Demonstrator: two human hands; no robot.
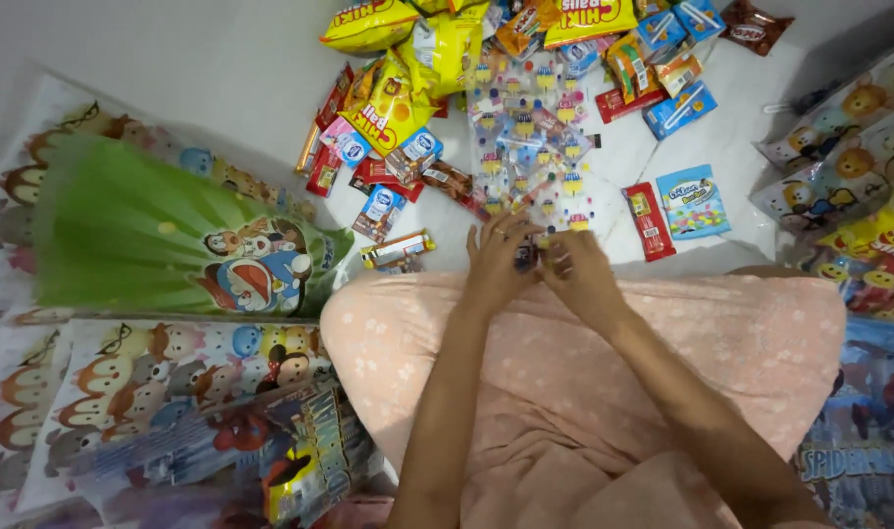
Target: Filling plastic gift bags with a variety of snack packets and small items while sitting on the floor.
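both hands, left hand (pixel 499 257) and right hand (pixel 576 266), pinch a small dark sweet (pixel 525 257) (details blurred) beside the clear candy strip (pixel 530 137).

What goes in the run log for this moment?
left hand: on small packet | right hand: same packet | candy sheet: ahead | floor: snacks spread

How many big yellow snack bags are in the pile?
4 yellow snack bags: top left of the pile, below it, centre top, top middle. Others may lie hidden beneath.
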